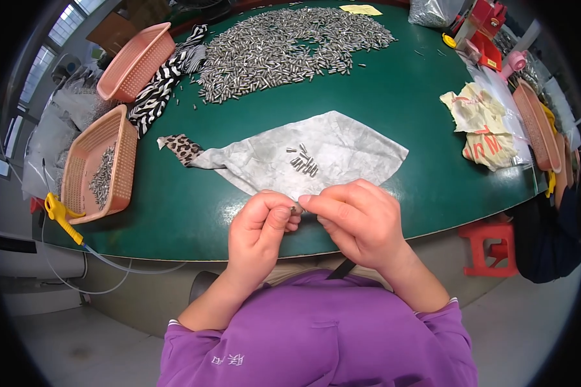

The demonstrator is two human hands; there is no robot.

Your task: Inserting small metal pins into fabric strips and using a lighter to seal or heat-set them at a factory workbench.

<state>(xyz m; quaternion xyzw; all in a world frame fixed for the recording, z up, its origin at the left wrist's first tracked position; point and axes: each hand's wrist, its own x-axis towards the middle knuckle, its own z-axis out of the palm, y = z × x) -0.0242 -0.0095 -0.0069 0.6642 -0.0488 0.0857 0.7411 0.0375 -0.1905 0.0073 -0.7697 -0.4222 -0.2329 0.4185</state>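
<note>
My left hand [258, 229] is closed, thumb against the curled fingers, around a small metal piece [293, 210] whose end shows at the fingertips. My right hand [363, 222] reaches in from the other side. Its thumb and index finger come together close to that piece; whatever they pinch is too small to make out. Both hands are at the table's near edge, over the front corner of a grey-white cloth [361, 145]. Several short metal pins [303, 164] lie in a small group on the cloth, just beyond my fingers.
A wide heap of metal pins [271, 55] covers the far part of the green table [239, 122]. At the left are a pink basket [126, 174] with pins, a second basket [139, 61] and a yellow air gun [61, 216]. Crumpled cloths [481, 122] lie right; a red stool [487, 248] stands below.
</note>
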